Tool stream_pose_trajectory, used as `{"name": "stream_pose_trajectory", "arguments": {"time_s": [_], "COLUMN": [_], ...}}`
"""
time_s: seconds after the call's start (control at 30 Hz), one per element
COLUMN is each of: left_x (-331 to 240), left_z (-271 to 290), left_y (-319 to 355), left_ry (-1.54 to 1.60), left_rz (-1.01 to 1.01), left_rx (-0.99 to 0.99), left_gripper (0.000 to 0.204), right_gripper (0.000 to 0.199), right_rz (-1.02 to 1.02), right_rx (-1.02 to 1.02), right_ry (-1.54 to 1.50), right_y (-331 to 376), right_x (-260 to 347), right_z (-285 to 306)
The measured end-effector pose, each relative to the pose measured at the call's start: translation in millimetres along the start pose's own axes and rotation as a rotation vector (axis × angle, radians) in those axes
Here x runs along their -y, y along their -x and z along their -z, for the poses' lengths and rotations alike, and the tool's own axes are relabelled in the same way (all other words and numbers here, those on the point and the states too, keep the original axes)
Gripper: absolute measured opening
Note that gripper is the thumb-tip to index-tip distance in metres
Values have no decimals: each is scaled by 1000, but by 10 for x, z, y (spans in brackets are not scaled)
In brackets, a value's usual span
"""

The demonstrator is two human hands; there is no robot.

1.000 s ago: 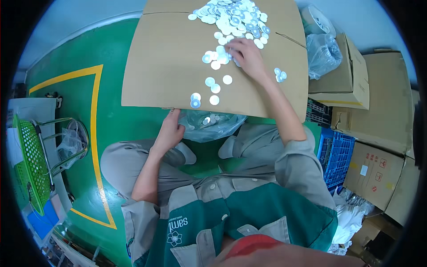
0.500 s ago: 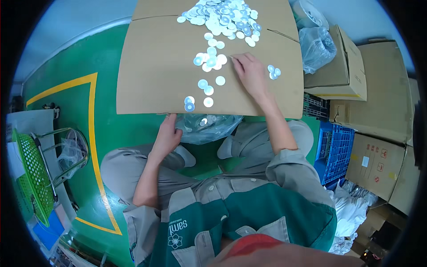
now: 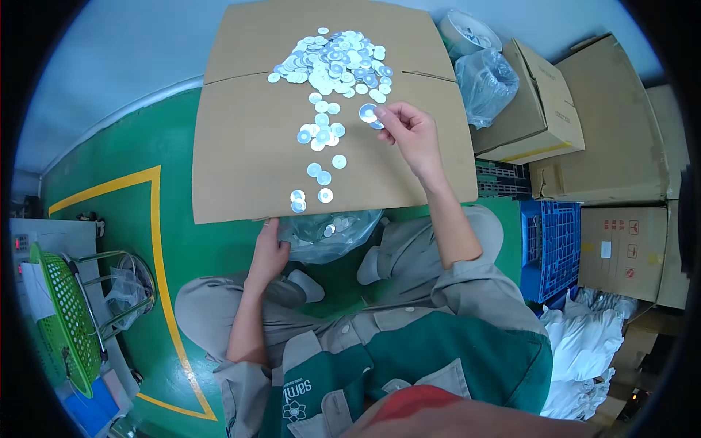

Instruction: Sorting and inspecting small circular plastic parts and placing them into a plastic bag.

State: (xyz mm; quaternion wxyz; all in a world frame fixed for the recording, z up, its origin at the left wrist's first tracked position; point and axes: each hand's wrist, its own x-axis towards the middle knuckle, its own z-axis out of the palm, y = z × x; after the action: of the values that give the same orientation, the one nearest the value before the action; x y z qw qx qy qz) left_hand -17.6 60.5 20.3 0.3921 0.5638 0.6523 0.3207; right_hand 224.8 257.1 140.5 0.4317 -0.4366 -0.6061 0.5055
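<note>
Two or so thin round discs, white and silvery-blue, are pinched between the thumb and fingers of my right hand, just above the cardboard sheet. To its left lies a loose cluster of like discs, and a few more are scattered nearer the front edge. Farther back is a large heap of discs. My left hand is at the cardboard's front edge, fingers curled up against it, fingertips partly hidden. Beside that hand a clear plastic bag with some discs inside hangs below the edge.
At the far right, a clear bag and a white tub are beside an open carton. A blue plastic crate and more cartons are on the right. On the left, a green basket leans by a metal-framed stool.
The view has tilted, so the cardboard appears lower and more of its far part shows. My right hand has lifted slightly, and discs now show in its fingers. My left hand stays at the edge.
</note>
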Motion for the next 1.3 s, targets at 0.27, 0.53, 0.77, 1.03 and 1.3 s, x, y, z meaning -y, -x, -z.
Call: {"name": "stream_pose_trajectory", "arguments": {"time_s": [0.27, 0.53, 0.77, 1.03, 1.3], "left_x": [103, 104, 91, 17, 112], "left_z": [28, 8, 71, 80, 29], "left_y": [65, 72, 185, 227, 94], "left_ry": [-33, -39, 76, 182, 130], "left_rz": [-5, -16, 3, 90, 32], "left_rx": [-46, -71, -73, -94, -91], "left_gripper": [61, 70, 83, 87, 84], "right_gripper": [18, 32, 41, 30, 36], "right_rz": [106, 633, 679, 888, 553], "right_rx": [106, 296, 414, 449, 187], "right_ry": [312, 796, 723, 688, 802], "right_y": [22, 387, 1026, 1180, 613], "right_x": [-330, -955, -908, -934, -907], "right_z": [-320, -925, -949, -940, -1346]}}
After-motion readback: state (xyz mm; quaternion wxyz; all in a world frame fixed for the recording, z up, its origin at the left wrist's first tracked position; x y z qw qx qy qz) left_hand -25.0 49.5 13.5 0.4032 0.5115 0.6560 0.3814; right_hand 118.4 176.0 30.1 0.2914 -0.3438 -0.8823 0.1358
